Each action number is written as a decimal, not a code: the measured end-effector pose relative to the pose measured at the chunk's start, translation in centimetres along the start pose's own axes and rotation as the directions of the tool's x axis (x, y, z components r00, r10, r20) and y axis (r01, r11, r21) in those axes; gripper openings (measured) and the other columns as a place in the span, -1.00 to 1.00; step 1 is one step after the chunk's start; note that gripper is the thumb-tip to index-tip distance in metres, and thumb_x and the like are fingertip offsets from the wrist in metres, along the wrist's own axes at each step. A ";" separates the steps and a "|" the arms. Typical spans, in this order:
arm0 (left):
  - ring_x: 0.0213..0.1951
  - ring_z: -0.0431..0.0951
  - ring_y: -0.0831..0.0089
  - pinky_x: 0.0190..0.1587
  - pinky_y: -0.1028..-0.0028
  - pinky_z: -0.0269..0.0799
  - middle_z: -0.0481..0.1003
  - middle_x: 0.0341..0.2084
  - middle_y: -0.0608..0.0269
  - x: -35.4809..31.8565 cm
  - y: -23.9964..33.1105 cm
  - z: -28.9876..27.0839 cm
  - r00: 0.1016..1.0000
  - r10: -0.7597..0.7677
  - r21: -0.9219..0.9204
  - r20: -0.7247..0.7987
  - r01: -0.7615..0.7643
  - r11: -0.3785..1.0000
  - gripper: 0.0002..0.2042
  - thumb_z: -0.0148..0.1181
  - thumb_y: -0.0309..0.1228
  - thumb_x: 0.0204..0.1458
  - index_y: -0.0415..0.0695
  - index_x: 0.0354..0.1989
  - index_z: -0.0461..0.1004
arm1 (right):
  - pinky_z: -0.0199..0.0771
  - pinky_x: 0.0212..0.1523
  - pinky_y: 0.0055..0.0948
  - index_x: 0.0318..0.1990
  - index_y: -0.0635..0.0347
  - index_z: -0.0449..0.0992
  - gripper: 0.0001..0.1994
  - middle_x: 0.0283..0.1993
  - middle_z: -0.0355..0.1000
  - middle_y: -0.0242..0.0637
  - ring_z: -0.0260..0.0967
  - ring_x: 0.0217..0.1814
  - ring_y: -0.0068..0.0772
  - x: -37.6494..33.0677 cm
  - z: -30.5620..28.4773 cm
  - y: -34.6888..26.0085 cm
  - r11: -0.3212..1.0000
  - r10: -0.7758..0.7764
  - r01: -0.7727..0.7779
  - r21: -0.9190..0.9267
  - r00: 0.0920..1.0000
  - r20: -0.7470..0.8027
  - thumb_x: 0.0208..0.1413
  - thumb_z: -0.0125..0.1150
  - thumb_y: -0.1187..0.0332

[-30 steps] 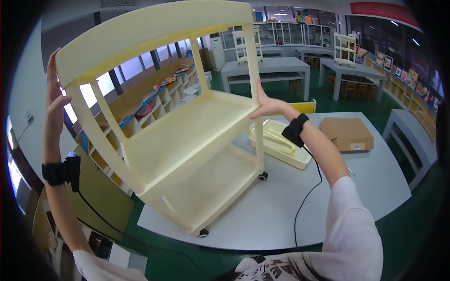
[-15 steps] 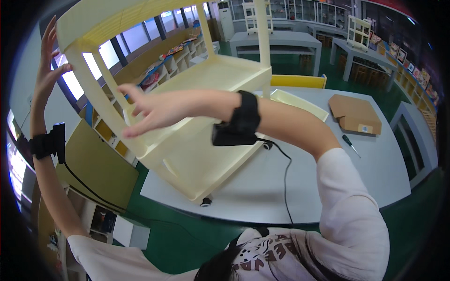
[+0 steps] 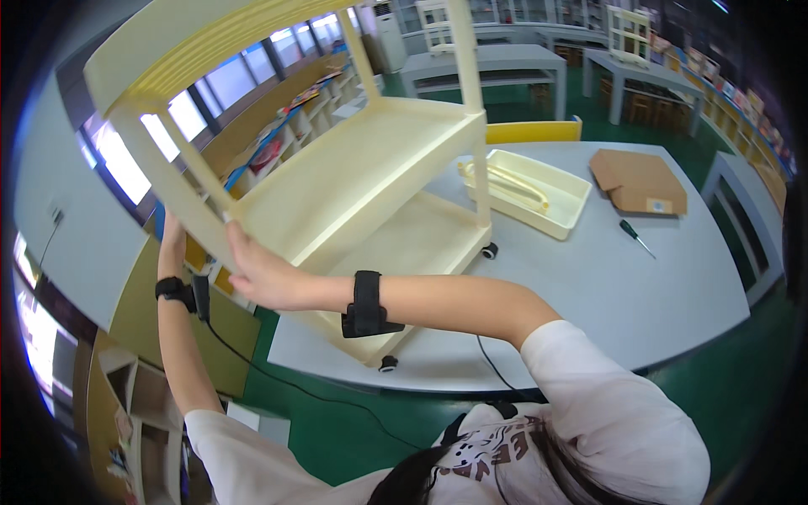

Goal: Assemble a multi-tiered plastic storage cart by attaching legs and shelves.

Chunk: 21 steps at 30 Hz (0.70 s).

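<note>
**A:** What do I have on the far left?

**B:** My left hand, raised behind a leg of the cream shelf cart. The leg hides most of it, so I cannot tell how far the fingers are closed or whether they grip anything. A black wrist strap with a cable sits just below it.

**A:** And next along?

**B:** My right hand, arm reaching across my body. Its fingers are curled around the same leg near the cart's upper corner, palm against the plastic.

**A:** Where is the cart itself?

**B:** Tilted toward me, its lower casters on the grey table near the front-left edge, top shelf up by my head.

**A:** Further right?

**B:** A cream tray with a loose handle part inside lies just beside the cart. Beyond it a flat cardboard box, and a screwdriver near that, both apart from the cart.
</note>
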State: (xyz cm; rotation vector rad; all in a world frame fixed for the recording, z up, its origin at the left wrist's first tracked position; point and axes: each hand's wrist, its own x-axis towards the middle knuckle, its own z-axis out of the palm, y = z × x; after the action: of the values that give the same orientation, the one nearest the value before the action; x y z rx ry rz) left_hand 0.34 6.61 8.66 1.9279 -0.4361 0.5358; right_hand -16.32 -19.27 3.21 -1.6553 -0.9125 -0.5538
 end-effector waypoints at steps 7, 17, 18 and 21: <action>-0.33 0.36 0.48 -0.36 0.57 0.29 0.31 -0.28 0.19 5.2 -1.2 8.6 0.997 -0.017 -0.007 -0.077 0.016 1.000 -0.55 0.17 -0.43 -0.23 -0.24 -0.12 0.20 | 0.16 -0.10 -0.39 0.02 0.58 -0.38 -0.29 -0.06 0.00 0.32 0.14 -0.07 0.02 0.4 -4.6 1.1 0.985 -0.106 0.067 0.161 0.963 0.249 -0.16 -0.03 0.46; -0.41 0.37 0.53 -0.41 0.57 0.28 0.39 -0.47 0.25 5.8 -4.1 5.4 0.993 0.020 0.250 -0.118 0.010 0.968 -0.70 0.16 -0.44 -0.24 -0.26 -0.29 0.31 | 0.19 -0.19 -0.38 -0.02 0.59 -0.29 -0.37 -0.29 0.15 0.22 0.20 -0.21 -0.01 -0.6 -6.1 -1.1 0.984 -0.081 0.019 0.176 0.933 0.351 -0.14 -0.04 0.47; -0.42 0.37 0.54 -0.41 0.57 0.27 0.39 -0.47 0.25 4.6 -3.7 5.0 0.988 0.017 0.251 -0.152 0.022 0.968 -0.71 0.15 -0.45 -0.23 -0.27 -0.30 0.31 | 0.20 -0.20 -0.38 -0.02 0.60 -0.28 -0.37 -0.31 0.16 0.22 0.20 -0.21 -0.01 -1.1 -6.2 -0.9 0.985 -0.088 0.034 0.167 0.940 0.331 -0.13 -0.03 0.45; -0.44 0.38 0.54 -0.42 0.57 0.27 0.40 -0.46 0.26 1.7 -1.8 4.6 0.974 -0.011 0.255 -0.224 0.070 0.964 -0.73 0.12 -0.48 -0.23 -0.28 -0.31 0.31 | 0.20 -0.20 -0.38 -0.02 0.60 -0.28 -0.35 -0.30 0.16 0.23 0.20 -0.22 0.01 -2.0 -7.3 -1.8 0.987 -0.111 0.061 0.151 0.931 0.348 -0.11 -0.01 0.41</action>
State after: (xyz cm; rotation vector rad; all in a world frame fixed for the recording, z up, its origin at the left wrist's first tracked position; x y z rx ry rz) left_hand 3.55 3.00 6.58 2.0931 -0.1877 0.8048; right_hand -18.21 -26.68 4.81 -1.6219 -1.2641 -0.2432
